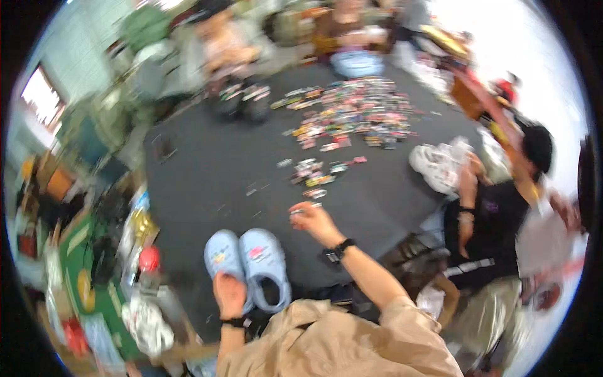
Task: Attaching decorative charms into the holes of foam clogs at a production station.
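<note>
Two pale blue clogs lie side by side at the near edge of the dark table, toes pointing away from me. The left clog [223,249] has a small yellowish charm on its top, and the right clog [262,252] a pink one. My left hand [229,294] grips the left clog at its heel opening, its fingertips partly hidden there. Beyond the right clog, my right hand [309,218] is closed with fingers pinched together; a small bit shows at the fingertips, too blurred to name. Just past it sits a small cluster of colourful charms [309,171].
A large heap of colourful charms [358,110] covers the far part of the dark table [195,169]. Dark clogs [245,100] and a light blue pair [357,64] stand near people opposite. At right, a person in black holds white clogs [441,164]. Cluttered goods, including a red ball-like thing [149,258], crowd the left.
</note>
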`<action>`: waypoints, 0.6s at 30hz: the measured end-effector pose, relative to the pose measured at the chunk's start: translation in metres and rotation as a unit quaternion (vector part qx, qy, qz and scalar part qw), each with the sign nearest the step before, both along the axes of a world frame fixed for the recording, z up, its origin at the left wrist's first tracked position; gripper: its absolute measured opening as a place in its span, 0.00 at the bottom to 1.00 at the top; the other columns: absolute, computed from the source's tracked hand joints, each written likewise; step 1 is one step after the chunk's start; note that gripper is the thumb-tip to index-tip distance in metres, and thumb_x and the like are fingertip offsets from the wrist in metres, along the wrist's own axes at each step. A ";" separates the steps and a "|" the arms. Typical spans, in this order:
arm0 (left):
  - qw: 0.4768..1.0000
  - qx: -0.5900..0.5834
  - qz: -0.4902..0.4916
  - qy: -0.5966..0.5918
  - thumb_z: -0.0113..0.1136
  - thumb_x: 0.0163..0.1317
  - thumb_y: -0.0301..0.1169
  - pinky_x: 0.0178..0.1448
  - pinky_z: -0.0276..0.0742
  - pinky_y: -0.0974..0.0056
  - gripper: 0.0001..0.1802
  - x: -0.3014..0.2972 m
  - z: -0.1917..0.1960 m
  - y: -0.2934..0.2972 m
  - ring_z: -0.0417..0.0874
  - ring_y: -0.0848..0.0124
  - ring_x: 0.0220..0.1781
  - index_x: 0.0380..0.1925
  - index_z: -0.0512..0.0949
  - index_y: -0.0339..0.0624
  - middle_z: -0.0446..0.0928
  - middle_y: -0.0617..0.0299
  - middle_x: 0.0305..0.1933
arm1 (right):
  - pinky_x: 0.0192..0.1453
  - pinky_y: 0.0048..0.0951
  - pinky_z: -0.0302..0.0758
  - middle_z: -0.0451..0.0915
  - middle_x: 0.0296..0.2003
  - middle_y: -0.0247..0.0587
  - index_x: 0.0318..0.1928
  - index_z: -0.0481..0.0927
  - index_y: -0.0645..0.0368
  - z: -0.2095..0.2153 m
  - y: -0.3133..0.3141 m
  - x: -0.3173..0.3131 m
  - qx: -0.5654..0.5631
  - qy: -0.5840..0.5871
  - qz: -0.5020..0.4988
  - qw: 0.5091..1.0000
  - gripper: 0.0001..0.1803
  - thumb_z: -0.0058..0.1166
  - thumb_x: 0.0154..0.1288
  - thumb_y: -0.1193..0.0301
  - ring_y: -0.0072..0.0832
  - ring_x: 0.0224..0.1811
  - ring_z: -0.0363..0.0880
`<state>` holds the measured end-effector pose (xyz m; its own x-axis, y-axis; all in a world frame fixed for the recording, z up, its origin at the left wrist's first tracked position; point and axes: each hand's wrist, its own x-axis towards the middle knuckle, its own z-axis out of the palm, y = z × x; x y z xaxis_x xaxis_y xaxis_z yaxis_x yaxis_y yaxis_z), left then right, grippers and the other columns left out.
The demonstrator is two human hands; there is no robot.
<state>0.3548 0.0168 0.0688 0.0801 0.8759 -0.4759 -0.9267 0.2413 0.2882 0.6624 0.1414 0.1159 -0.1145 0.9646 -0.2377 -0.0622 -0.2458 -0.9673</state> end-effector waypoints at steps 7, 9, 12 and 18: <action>0.989 -0.085 0.122 0.022 0.59 0.58 0.29 0.49 0.71 0.65 0.03 0.018 0.018 0.000 0.78 0.70 0.39 0.30 0.75 0.45 0.78 0.66 0.31 | 0.45 0.23 0.77 0.77 0.35 0.34 0.52 0.74 0.63 0.018 -0.019 -0.069 -0.043 0.057 0.161 0.984 0.14 0.52 0.67 0.72 0.20 0.35 0.78; 0.987 -0.078 0.139 0.026 0.58 0.58 0.30 0.51 0.71 0.65 0.05 0.012 0.008 -0.005 0.77 0.70 0.42 0.34 0.75 0.45 0.78 0.65 0.35 | 0.51 0.26 0.77 0.77 0.39 0.37 0.54 0.73 0.64 0.032 -0.023 -0.092 -0.103 0.099 0.169 0.975 0.16 0.48 0.70 0.70 0.23 0.41 0.80; 0.988 -0.062 0.134 0.036 0.58 0.60 0.31 0.53 0.69 0.66 0.10 0.014 0.007 -0.006 0.76 0.69 0.46 0.41 0.74 0.43 0.77 0.65 0.40 | 0.55 0.28 0.76 0.78 0.45 0.43 0.57 0.71 0.65 0.027 -0.019 -0.111 -0.099 0.107 0.236 0.961 0.18 0.45 0.71 0.68 0.28 0.48 0.80; 0.994 -0.007 0.082 0.077 0.59 0.62 0.30 0.61 0.66 0.64 0.16 0.015 -0.007 0.002 0.75 0.69 0.52 0.49 0.73 0.39 0.77 0.61 0.48 | 0.36 0.23 0.75 0.83 0.40 0.43 0.54 0.74 0.63 0.011 0.000 -0.150 -0.041 0.005 0.249 0.968 0.17 0.48 0.67 0.73 0.24 0.39 0.83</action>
